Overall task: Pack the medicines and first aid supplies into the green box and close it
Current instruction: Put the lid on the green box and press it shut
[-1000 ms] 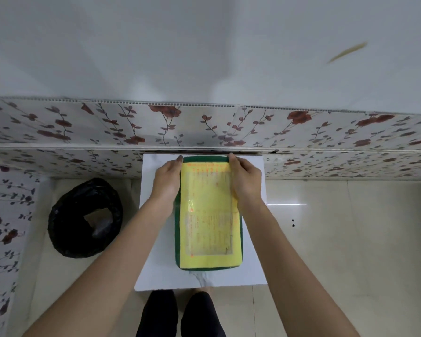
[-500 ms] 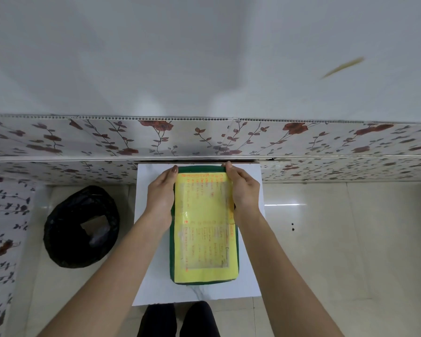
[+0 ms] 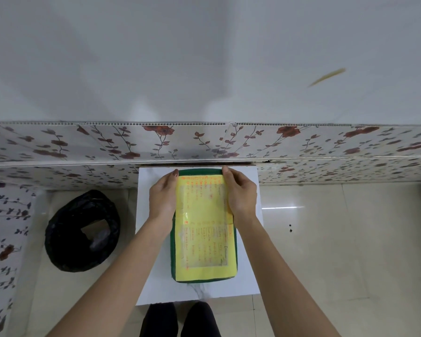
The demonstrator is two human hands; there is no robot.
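Your green box [image 3: 172,249] lies lid-down and shut on the white bench [image 3: 153,283], its yellow label [image 3: 206,229] facing up. Your left hand [image 3: 163,198] and right hand [image 3: 241,195] clasp its far sides, so press evenly there until it latches. You cannot see the contents or any clasp.
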